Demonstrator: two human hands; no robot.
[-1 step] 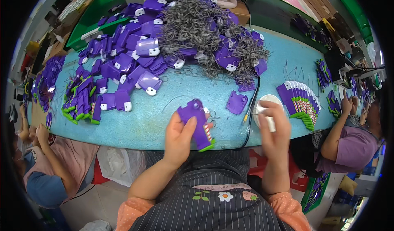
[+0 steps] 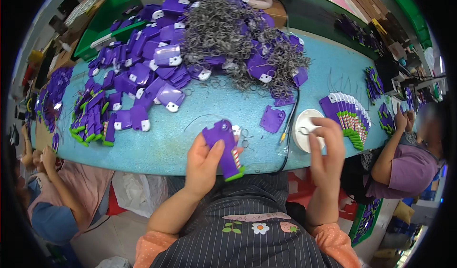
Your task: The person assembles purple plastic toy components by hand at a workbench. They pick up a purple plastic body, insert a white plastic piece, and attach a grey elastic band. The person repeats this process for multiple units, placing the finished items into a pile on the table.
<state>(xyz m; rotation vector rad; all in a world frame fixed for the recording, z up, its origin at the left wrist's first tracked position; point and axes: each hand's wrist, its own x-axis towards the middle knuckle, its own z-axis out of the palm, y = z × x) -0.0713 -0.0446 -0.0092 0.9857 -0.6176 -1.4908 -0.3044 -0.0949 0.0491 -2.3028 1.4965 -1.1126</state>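
Note:
My left hand point(image 2: 200, 165) is closed around a purple plastic casing point(image 2: 223, 146) with a green end and a red-and-white striped strip. A small white part point(image 2: 236, 130) shows at the casing's far right side. My right hand point(image 2: 327, 146) is raised over a round white dish point(image 2: 301, 145), thumb and forefinger pinched on a small wire ring point(image 2: 303, 131). Loose wire rings point(image 2: 245, 133) lie on the table beside the casing. A flat purple plate point(image 2: 273, 119) rests between the two hands, farther back.
Tangled wire springs point(image 2: 219, 30) are heaped at the back among purple casings point(image 2: 166, 56). Purple-and-green pieces point(image 2: 90, 115) pile up at left. Fanned assembled casings point(image 2: 345, 118) lie at right. A black cable point(image 2: 291, 125) crosses the blue table point(image 2: 190, 144). Co-workers point(image 2: 395, 163) sit on both sides.
My right hand has shifted slightly right, and the wire ring at its fingertips shows more clearly. My left hand and the casing have moved slightly left and toward me.

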